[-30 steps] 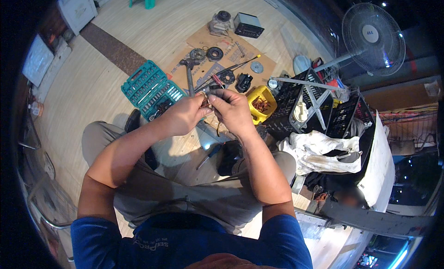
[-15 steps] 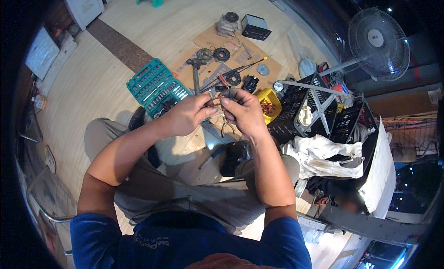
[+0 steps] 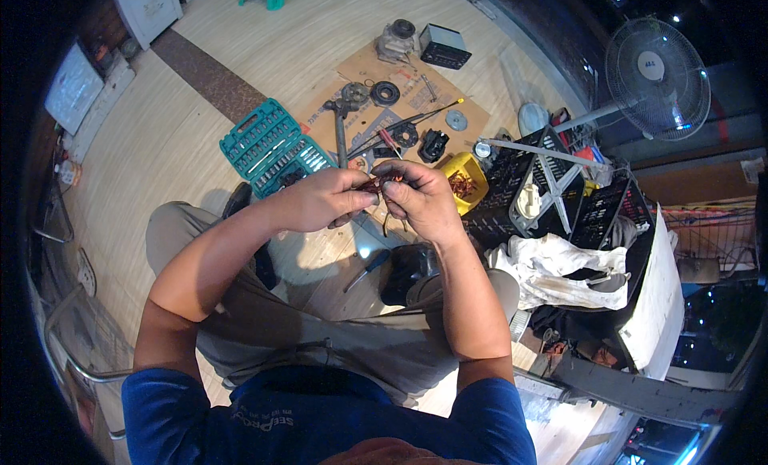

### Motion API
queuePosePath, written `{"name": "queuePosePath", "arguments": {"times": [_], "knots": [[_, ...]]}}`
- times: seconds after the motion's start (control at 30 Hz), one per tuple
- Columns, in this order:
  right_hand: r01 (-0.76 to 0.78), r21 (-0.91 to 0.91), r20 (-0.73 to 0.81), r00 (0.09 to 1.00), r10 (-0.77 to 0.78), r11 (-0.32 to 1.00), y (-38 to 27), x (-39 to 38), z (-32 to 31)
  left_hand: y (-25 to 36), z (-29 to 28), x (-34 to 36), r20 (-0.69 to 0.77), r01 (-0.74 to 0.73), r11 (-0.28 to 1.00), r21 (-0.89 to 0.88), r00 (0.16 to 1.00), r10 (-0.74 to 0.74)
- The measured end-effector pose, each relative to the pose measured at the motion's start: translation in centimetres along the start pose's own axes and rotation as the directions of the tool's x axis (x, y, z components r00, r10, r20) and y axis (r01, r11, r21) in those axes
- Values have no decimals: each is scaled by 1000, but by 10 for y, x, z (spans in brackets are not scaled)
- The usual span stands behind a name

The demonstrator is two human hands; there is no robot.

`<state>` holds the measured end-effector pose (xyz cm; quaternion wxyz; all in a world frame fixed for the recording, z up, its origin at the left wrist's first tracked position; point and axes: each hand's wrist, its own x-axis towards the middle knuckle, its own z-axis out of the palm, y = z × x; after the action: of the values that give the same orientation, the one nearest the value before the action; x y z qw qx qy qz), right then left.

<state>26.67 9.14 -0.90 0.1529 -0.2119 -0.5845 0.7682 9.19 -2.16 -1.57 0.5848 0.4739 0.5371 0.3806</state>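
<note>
Both of my hands meet over the gap between my knees. A small bundle of copper-coloured wire (image 3: 374, 185) runs between them, mostly covered by fingers. My left hand (image 3: 324, 199) pinches one end between thumb and fingers, and my right hand (image 3: 422, 199) grips the other, its thumb pressed on top. Under the right hand a pair of pliers (image 3: 387, 223) shows in part. Beyond the hands lies a red-handled screwdriver (image 3: 388, 139). A yellow container (image 3: 478, 201) with reddish copper pieces stands beside my right hand.
An open green socket set (image 3: 260, 141) lies at left. Cardboard (image 3: 324, 129) bears a hammer (image 3: 341, 133) and round metal parts (image 3: 385, 93). Black crates (image 3: 500, 209), a white cloth (image 3: 552, 265) and a fan (image 3: 658, 77) are at right. Another screwdriver (image 3: 366, 271) lies near my foot.
My right hand has shifted slightly down, and its fingers curl differently around the wire. My left hand stays almost in place. The pliers are more covered now.
</note>
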Motion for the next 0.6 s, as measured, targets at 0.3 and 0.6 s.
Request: {"name": "queuePosePath", "arguments": {"times": [0.3,0.6], "knots": [[98,-106,-95,990,-108,990,10,4,8,-2,11,0,-214,-153,944,293,952,220],[27,-120,-198,979,-51,992,11,10,7,-8,5,4,-113,-113,990,88,986,123]]}}
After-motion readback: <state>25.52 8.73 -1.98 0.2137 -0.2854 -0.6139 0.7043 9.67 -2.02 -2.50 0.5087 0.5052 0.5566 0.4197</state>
